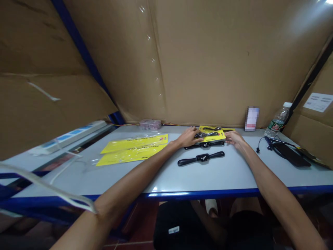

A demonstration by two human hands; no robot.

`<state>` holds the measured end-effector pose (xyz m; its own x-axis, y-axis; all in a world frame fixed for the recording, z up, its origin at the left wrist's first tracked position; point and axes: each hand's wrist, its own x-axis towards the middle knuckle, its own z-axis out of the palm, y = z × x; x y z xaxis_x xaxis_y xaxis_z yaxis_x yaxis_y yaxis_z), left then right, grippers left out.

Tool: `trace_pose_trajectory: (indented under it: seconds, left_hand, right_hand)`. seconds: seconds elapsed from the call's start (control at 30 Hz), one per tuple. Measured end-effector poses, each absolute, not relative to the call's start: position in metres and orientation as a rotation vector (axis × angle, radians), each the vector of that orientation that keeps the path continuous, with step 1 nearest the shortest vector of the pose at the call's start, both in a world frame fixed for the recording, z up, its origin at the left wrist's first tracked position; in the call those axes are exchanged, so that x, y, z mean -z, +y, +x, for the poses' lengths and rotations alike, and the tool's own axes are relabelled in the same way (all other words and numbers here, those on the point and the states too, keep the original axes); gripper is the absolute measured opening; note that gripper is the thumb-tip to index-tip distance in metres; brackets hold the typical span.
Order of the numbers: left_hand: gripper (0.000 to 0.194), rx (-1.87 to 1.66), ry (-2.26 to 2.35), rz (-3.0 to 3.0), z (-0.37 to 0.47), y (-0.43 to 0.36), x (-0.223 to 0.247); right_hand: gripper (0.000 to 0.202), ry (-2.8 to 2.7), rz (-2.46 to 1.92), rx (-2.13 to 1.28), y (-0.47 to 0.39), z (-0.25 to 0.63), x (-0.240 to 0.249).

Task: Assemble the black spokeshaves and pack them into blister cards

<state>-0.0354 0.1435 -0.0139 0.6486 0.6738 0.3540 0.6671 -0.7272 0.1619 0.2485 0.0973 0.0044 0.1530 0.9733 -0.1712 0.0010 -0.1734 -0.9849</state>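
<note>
A yellow card with a black two-handled tool on it (pixel 217 136) is held between my hands near the back of the table. My left hand (pixel 189 136) closes on its left end, and my right hand (pixel 234 138) grips its right edge. Behind it lies another yellow card with a black tool (pixel 218 128). One loose black tool (pixel 204 145) lies just below the held card, partly covered. Nearer the front edge is a second loose black tool (pixel 201 158), untouched.
Yellow cards with clear plastic (pixel 135 152) lie at the left. Behind them sits a pinkish packet (pixel 150 124). On the right are a phone (pixel 251 119), a bottle (pixel 278 121), earphones (pixel 258 150) and a black flat object (pixel 291 154). A white cable (pixel 52 184) hangs front left.
</note>
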Motion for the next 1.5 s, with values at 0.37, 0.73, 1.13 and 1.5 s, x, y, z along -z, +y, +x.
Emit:
trace_pose_trajectory:
  seconds: [0.37, 0.73, 1.13, 1.5]
  left_hand:
    - [0.047, -0.613, 1.167, 2.85, -0.003, 0.117, 0.017]
    - [0.059, -0.676, 1.177, 2.759, -0.017, 0.116, 0.007]
    - [0.058, -0.864, 1.121, 2.582, -0.022, 0.111, 0.001]
    - [0.064, -0.847, 1.165, 2.602, -0.028, 0.11, -0.002]
  right_hand:
    - [0.014, -1.192, -1.547, -1.293, 0.088, 0.291, -0.015]
    - [0.005, -0.95, -1.177, -1.418, 0.085, 0.27, -0.027]
    - [0.003, -0.939, -0.941, -1.438, 0.068, 0.246, -0.046]
    - [0.014, -1.084, -0.942, -1.32, 0.068, 0.242, -0.044]
